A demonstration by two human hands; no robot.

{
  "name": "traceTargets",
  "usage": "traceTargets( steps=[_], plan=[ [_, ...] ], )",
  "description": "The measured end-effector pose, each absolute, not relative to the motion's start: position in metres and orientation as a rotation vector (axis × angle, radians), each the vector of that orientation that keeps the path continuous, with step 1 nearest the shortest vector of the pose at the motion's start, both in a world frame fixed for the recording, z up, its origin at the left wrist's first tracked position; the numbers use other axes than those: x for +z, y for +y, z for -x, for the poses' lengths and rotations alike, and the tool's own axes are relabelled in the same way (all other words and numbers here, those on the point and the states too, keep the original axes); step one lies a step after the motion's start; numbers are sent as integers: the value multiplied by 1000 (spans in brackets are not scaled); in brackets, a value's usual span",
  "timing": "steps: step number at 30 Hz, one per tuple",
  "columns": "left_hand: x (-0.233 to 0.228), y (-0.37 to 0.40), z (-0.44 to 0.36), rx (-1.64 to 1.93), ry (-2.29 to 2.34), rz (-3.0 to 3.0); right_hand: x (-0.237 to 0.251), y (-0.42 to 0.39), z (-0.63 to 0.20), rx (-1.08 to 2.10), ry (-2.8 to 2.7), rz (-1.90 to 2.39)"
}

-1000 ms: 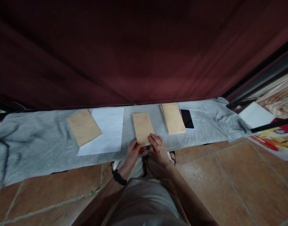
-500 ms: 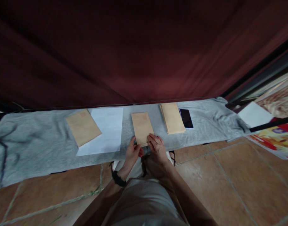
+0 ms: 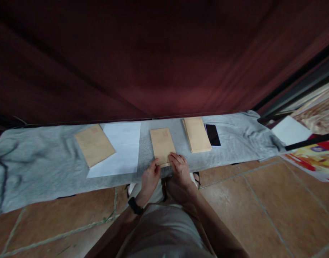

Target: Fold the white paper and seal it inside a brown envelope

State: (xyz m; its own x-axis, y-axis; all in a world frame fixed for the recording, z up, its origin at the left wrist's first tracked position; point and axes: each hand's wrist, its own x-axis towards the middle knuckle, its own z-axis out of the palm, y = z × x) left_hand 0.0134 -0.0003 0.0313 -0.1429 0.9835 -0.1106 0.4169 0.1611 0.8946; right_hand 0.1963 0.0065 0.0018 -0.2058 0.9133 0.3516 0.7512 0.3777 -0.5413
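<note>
A brown paper envelope (image 3: 162, 143) lies in front of me on a grey cloth, its near edge toward my body. My left hand (image 3: 150, 179) is closed at its near left corner, with the fingertips on the paper and the other fingers curled below. At the near right corner my right hand (image 3: 180, 169) grips the same edge, fingers over the top; its thumb is hidden. To the right lies a stack of brown envelopes (image 3: 197, 134). Another brown envelope (image 3: 94, 145) rests at an angle on the left, partly over white paper (image 3: 125, 150).
A dark-screened phone (image 3: 213, 135) lies beside the stack. The grey cloth (image 3: 46, 161) covers the narrow bench, with a dark red curtain (image 3: 164, 71) hanging behind it. Tiled floor (image 3: 234, 200) shows in front, and a colourful printed box (image 3: 315, 161) stands at the far right.
My left hand has shifted slightly, its fingertips coming onto the envelope's near left corner from beside it. My right hand and the envelope have stayed in place.
</note>
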Motion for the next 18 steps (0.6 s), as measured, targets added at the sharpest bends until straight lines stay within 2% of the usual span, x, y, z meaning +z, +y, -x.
traceTargets(
  steps=[9, 18],
  plan=[
    [19, -8, -13, 731, 1539, -2195, 1, 6, -195, 316, -2005, 1426],
    [12, 5, -15, 606, 1426, -2351, -1, 6, -194, 311, -2020, 1455]
  ],
)
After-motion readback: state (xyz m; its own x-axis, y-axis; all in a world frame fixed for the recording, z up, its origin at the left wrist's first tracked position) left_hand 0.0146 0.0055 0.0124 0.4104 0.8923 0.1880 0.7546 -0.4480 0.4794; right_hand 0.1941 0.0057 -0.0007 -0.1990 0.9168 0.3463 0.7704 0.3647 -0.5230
